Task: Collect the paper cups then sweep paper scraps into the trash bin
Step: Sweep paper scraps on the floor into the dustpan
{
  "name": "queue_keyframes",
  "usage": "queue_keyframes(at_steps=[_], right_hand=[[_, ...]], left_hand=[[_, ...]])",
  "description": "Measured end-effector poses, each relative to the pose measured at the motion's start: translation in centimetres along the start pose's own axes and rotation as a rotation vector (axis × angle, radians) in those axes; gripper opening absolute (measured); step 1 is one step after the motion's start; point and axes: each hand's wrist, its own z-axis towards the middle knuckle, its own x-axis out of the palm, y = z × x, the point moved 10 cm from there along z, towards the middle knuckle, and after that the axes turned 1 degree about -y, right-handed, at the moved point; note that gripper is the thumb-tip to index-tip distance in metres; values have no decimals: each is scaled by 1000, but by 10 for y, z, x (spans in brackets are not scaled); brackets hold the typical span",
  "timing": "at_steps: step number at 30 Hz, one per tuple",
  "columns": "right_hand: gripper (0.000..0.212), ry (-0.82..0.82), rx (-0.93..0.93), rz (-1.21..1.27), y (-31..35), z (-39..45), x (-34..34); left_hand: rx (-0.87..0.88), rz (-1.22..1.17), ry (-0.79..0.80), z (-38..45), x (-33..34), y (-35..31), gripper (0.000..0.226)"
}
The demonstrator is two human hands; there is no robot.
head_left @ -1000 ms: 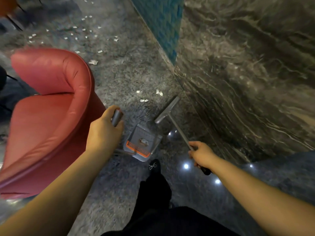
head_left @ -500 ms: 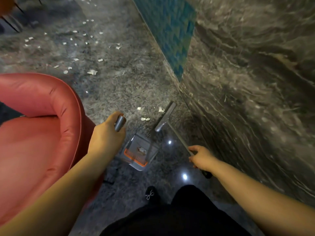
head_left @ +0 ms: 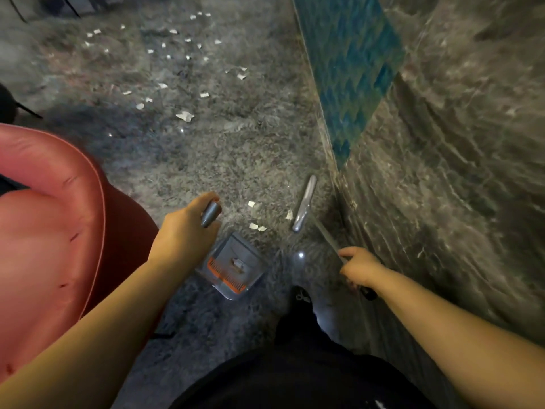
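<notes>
Left hand [head_left: 184, 234] grips the dustpan handle [head_left: 210, 214]; grey dustpan [head_left: 231, 265] sits on the floor [head_left: 236, 149]. Right hand [head_left: 360, 267] grips the broom handle [head_left: 328, 237], broom head [head_left: 304, 203] just beside paper scraps [head_left: 256, 226], near the marble wall [head_left: 442, 172].

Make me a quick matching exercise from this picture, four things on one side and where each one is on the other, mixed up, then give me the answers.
Things:
1. dustpan
2. broom head
3. red armchair
4. blue tiled strip

Places:
A. on the wall, upper right
B. on the floor below the left hand
C. far left of the view
D. next to the base of the wall, beyond the right hand

Pairs: 1-B, 2-D, 3-C, 4-A
</notes>
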Motion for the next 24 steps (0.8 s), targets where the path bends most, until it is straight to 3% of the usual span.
queue_keyframes(at_steps=[5, 11, 17, 21, 24], right_hand=[[54, 42, -25, -252, 26, 62, -57], [51, 140, -24, -427, 44, 107, -75], [56, 201, 100, -134, 43, 128, -47], [63, 226, 111, -93, 50, 133, -33], [55, 245, 138, -20, 55, 139, -23]], left_hand=[[-47, 32, 41, 54, 19, -27, 45], [-109, 20, 76, 91, 36, -36, 46], [-153, -25, 10, 98, 35, -27, 46], [-174, -26, -2, 104, 26, -20, 45], [-191, -14, -11, 107, 18, -12, 45]])
